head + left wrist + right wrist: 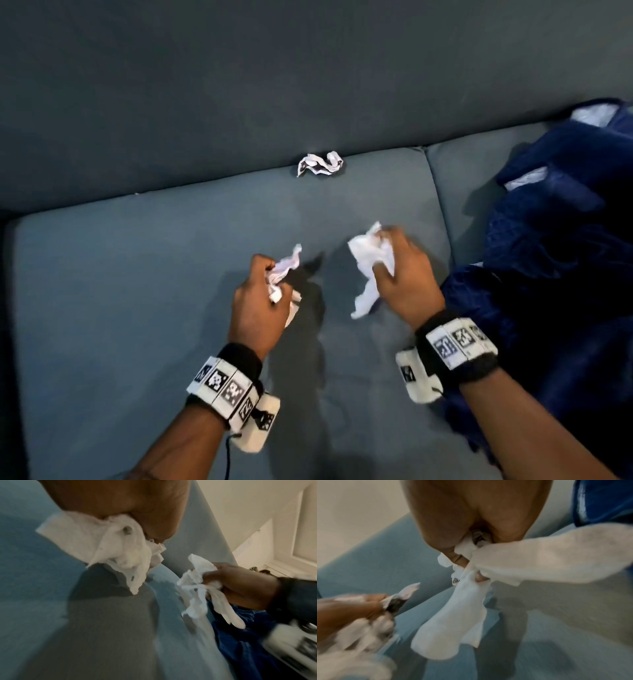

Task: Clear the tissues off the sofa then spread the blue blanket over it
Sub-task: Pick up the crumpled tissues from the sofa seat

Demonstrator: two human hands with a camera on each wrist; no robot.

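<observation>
My left hand (263, 291) grips a crumpled white tissue (286, 274) just above the grey-blue sofa seat (137, 291). My right hand (400, 270) grips a larger bunch of white tissue (368, 270) that hangs down from the fist. In the left wrist view the left hand's tissue (116, 550) hangs from the curled fingers, with the right hand (240, 586) beside it. The right wrist view shows the right hand's tissue (458, 615) dangling. One more crumpled tissue (320, 163) lies at the seam under the backrest. The dark blue blanket (555, 246) is bunched on the right of the sofa.
The sofa backrest (274, 85) fills the top of the head view. A gap between two seat cushions (440, 205) runs just left of the blanket. A pale wall and door panel (274, 527) show behind the sofa in the left wrist view.
</observation>
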